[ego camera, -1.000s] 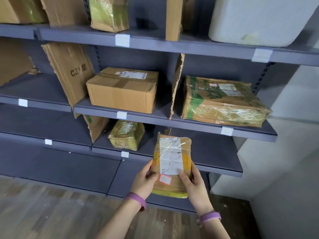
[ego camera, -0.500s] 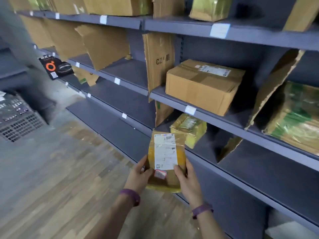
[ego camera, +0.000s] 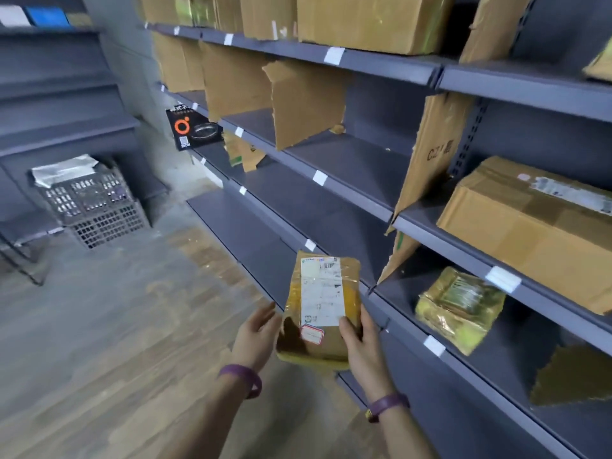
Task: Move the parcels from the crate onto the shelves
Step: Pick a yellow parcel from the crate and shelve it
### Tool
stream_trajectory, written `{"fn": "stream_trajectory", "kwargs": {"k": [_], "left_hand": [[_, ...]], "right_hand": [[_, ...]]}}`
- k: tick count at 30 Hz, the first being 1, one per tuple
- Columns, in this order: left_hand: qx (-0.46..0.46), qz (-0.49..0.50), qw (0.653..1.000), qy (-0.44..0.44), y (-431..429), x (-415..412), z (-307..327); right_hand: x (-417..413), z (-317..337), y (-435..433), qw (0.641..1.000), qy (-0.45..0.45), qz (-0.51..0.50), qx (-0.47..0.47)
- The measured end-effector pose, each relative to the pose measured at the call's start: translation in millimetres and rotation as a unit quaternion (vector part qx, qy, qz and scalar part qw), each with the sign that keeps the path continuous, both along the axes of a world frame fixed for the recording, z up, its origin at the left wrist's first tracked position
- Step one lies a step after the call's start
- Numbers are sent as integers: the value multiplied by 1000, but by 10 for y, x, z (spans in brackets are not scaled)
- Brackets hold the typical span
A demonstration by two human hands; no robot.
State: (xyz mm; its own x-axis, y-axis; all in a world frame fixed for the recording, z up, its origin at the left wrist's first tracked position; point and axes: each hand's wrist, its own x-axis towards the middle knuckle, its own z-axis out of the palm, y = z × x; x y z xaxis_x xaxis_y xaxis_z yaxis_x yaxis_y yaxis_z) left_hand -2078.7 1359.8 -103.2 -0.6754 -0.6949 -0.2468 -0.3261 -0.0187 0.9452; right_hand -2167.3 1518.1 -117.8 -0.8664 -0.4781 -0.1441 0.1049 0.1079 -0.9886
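Observation:
I hold a small brown taped parcel (ego camera: 319, 306) with a white label upright in front of the shelves. My right hand (ego camera: 361, 346) grips its right edge with the thumb on the label. My left hand (ego camera: 256, 336) lies against its left side with the fingers hidden behind it. The grey shelving (ego camera: 334, 200) runs along the right. The dark plastic crate (ego camera: 96, 207) stands on the floor at the far left with a pale parcel (ego camera: 63, 170) on top.
A cardboard box (ego camera: 530, 226) and a yellow taped packet (ego camera: 458, 308) sit on shelves at the right. Cardboard dividers (ego camera: 308, 101) split the shelves into bays. A black box (ego camera: 192, 127) stands at the far shelf end. The floor is wood.
My view has swung left along the shelving, bringing the crate into sight. The parcel stays in both hands in front of me.

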Motion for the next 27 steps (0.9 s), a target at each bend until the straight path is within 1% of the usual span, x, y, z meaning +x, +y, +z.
{"fn": "stream_trajectory", "kwargs": {"k": [6, 8, 12, 15, 20, 22, 27], "left_hand": [[-40, -11, 998, 38, -1159, -235, 250], [-34, -26, 998, 45, -1410, -307, 280], [-15, -55, 997, 44, -1777, -398, 225], [-9, -54, 997, 46, -2042, -520, 143], [13, -50, 998, 34, -2492, -840, 15], [8, -42, 999, 20, -2731, -1009, -41], [29, -17, 999, -9, -3265, -1432, -182]], "right_hand": [[-204, 192, -1060, 998, 44, -28, 23], [-252, 251, -1328, 997, 58, -37, 20], [-343, 243, -1777, 997, 55, -46, 15], [-449, 191, -2065, 997, 58, -42, 27], [-825, 44, -2534, 998, 46, -25, 30], [-1027, -28, -2788, 998, 48, -10, 35], [-1537, -300, -3431, 999, 32, 18, 34]]}}
